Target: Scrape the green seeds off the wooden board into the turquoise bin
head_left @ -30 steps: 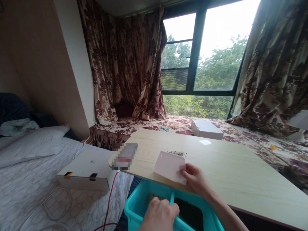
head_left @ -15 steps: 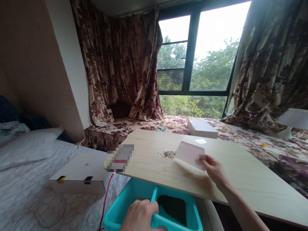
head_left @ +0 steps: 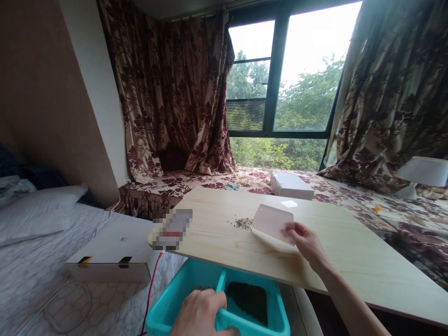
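1. Since the earlier frame, the pale sheet [head_left: 271, 221] has been moved from the near side of the granule pile [head_left: 243, 223] to its right; the teal bin [head_left: 175, 294] has been shifted left along the table edge.
2. Sheet position: tilted, over the table [head_left: 350, 261], beside the pile. Contact with the table cannot be confirmed.
3. Right hand [head_left: 308, 242]: the sheet's right edge is pinched between thumb and fingers.
4. Left hand [head_left: 199, 310]: fingers are curled over the bin's divider [head_left: 220, 282].
5. Sheet handling (judged): light, thin, fairly stiff, smooth and possibly slippery. It is best pinched at the right edge; bending should be limited.
6. Bin handling (judged): rigid, weighted by its dark contents [head_left: 248, 301]; best held by divider or rim.
7. Granule handling (judged): light, dry, easily scattered.
8. Count: one sheet; one bin, two compartments; one pile, pieces too small to be counted; two white boxes, one on the bed [head_left: 112, 242], one on the window seat [head_left: 292, 184]; one red cable [head_left: 150, 289]; one lamp [head_left: 423, 172].
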Demonstrator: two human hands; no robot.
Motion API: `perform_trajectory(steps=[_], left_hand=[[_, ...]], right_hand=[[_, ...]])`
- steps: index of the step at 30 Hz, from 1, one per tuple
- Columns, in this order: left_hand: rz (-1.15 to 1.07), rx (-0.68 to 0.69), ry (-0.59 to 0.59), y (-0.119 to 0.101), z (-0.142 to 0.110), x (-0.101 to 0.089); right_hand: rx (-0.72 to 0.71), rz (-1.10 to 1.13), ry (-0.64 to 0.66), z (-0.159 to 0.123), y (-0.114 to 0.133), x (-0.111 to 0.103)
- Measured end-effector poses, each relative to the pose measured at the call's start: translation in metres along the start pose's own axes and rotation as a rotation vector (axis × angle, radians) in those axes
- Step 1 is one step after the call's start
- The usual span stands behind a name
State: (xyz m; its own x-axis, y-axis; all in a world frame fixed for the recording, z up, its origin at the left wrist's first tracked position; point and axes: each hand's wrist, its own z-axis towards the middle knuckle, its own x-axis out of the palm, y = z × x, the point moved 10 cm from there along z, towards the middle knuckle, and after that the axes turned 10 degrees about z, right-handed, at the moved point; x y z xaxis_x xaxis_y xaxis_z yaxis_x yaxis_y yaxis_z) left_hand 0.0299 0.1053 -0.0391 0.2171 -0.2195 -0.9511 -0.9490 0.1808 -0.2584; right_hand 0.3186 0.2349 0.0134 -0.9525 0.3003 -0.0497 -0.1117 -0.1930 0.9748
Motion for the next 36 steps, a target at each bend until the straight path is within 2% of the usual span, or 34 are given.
perform_trajectory(steps=[10,15,24,30,36], left_hand=[[0.000,-0.009,-0.048,0.000,0.000,-0.003],[-0.008,0.008,-0.061,-0.001,-0.001,-0.002],[-0.009,-0.002,-0.042,0.000,0.000,-0.003],[-0.016,-0.021,-0.016,0.000,-0.001,-0.003],[-0.064,0.001,-0.082,0.000,-0.004,-0.008]], right_hand=[[0.007,-0.011,0.009,0.000,-0.001,0.003],[0.007,-0.006,0.014,-0.001,0.000,-0.003],[-0.035,-0.031,0.032,0.001,-0.004,0.002],[-0.054,-0.045,0.013,-0.002,-0.005,-0.005],[0.004,0.011,0.060,-0.010,-0.005,0.004]])
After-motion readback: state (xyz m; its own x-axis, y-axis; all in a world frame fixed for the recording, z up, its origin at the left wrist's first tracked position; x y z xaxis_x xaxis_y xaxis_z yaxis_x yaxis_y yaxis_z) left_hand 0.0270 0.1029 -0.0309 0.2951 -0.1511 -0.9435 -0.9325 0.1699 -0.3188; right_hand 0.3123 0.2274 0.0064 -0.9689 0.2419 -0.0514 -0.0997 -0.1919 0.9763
